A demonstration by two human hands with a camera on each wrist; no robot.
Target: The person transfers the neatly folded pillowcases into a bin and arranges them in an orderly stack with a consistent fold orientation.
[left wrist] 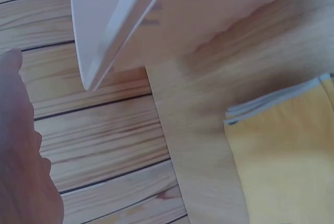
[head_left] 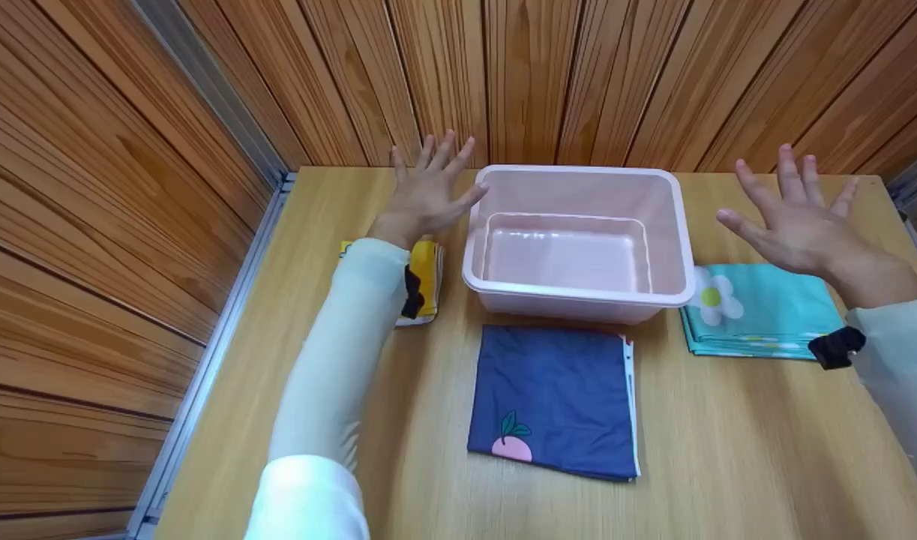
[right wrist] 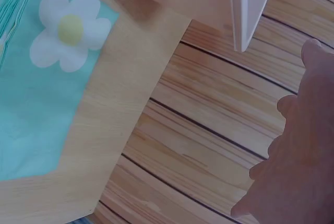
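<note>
Both hands are held above the table with their fingers spread, and neither holds anything. My left hand (head_left: 428,196) is just left of the pale pink plastic bin (head_left: 578,294), its thumb overlapping the rim in the head view. Under the left forearm lies a folded yellow cloth (left wrist: 284,145), partly hidden from the head camera. To the right of the bin, my right hand (head_left: 803,225) hovers over a folded turquoise cloth (head_left: 765,300) with a white flower. A folded navy cloth (head_left: 552,397) with a pink fruit print lies in front of the bin, whose inside shows no contents.
The wooden table (head_left: 698,480) backs onto a wood-plank wall (head_left: 533,82). Another plank wall (head_left: 91,225) rises on the left, with a metal rail (head_left: 211,360) along the table's left edge. Small black devices (head_left: 837,348) are strapped to the wrists.
</note>
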